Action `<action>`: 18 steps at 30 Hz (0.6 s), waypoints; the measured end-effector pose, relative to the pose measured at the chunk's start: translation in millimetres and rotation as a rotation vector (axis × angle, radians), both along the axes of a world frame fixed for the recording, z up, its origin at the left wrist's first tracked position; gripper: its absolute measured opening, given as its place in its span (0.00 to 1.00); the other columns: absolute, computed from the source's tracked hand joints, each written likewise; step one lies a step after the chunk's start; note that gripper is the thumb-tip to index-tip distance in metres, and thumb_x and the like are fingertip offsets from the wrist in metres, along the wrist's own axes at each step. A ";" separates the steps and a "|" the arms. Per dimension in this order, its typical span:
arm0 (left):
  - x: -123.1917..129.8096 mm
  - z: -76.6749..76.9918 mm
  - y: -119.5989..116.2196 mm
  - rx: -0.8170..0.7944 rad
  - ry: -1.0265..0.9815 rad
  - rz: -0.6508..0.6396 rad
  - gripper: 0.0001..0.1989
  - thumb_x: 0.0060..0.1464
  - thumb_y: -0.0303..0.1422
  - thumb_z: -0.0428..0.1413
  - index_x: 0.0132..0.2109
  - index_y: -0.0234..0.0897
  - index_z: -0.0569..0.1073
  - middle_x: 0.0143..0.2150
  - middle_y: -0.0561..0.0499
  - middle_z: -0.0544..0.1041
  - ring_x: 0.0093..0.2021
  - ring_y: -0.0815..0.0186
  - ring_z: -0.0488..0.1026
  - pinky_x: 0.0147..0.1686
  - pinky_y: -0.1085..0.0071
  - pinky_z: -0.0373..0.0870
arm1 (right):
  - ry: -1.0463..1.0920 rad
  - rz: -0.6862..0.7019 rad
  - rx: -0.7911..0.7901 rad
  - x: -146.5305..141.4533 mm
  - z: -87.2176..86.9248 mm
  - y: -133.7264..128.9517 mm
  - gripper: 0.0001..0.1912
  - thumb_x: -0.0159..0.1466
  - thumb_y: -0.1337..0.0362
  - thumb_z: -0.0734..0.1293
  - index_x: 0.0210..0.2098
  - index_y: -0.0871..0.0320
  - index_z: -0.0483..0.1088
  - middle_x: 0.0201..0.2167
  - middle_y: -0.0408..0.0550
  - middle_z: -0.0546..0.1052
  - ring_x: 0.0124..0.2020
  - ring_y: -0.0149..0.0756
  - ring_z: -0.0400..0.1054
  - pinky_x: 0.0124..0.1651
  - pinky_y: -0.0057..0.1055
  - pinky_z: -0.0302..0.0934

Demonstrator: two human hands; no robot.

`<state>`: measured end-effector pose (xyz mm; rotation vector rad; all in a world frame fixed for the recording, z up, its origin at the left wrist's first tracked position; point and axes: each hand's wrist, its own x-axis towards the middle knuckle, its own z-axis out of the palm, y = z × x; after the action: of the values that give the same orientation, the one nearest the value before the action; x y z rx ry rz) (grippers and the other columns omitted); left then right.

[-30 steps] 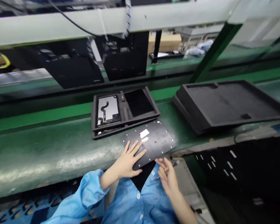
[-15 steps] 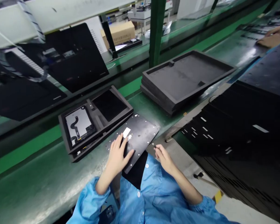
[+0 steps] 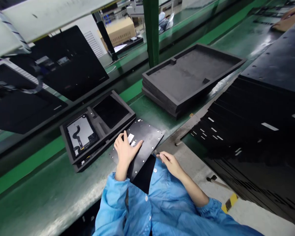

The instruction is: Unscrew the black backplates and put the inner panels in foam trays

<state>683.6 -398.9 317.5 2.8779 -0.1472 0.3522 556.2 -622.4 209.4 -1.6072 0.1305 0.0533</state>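
A black flat panel [image 3: 147, 139] with several small holes along its edges lies on the green bench in front of me and overhangs its near edge. A white label [image 3: 130, 138] is stuck on it. My left hand [image 3: 126, 150] rests on the panel with thumb and fingers spread, beside the label. Near the panel's right edge, my right hand [image 3: 170, 163] pinches a small dark piece with a pale tip [image 3: 156, 152]; its kind is too small to tell.
Left of the panel sit stacked dark foam trays [image 3: 104, 131] holding a screen part with a ribbon cable. Larger foam trays [image 3: 191, 78] are piled behind. Many black panels [image 3: 255, 131] stand at right. A co-worker's hand [image 3: 291, 13] shows at far right.
My left hand has turned more upright, its thumb now further up the panel. My right hand has moved slightly left, closer to the panel's edge. The camera view has shifted a little.
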 end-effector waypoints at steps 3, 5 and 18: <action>3.6 3.8 6.5 -0.029 0.049 -0.008 0.52 0.55 0.61 0.66 0.76 0.37 0.64 0.68 0.34 0.68 0.68 0.37 0.65 0.69 0.41 0.63 | -0.014 0.014 0.024 1.6 -3.0 0.4 0.29 0.76 0.37 0.63 0.48 0.54 0.82 0.28 0.42 0.71 0.32 0.38 0.68 0.37 0.32 0.63; 3.5 5.1 10.0 -0.052 0.063 -0.038 0.50 0.55 0.60 0.66 0.75 0.38 0.65 0.67 0.35 0.68 0.67 0.38 0.66 0.69 0.42 0.64 | -0.022 0.011 0.035 0.4 -6.5 0.8 0.28 0.77 0.38 0.63 0.47 0.54 0.82 0.27 0.42 0.70 0.31 0.38 0.67 0.37 0.32 0.63; 0.8 15.5 8.1 -0.032 0.154 -0.111 0.36 0.60 0.52 0.63 0.69 0.42 0.65 0.67 0.38 0.72 0.68 0.41 0.68 0.68 0.43 0.65 | -0.144 -0.206 -0.012 -15.8 -22.3 21.1 0.24 0.77 0.41 0.63 0.45 0.53 0.81 0.35 0.48 0.81 0.34 0.41 0.73 0.41 0.35 0.69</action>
<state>684.4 -390.9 333.0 2.8366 -0.2696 0.1105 540.4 -601.4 187.2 -1.5963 0.1838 -0.2223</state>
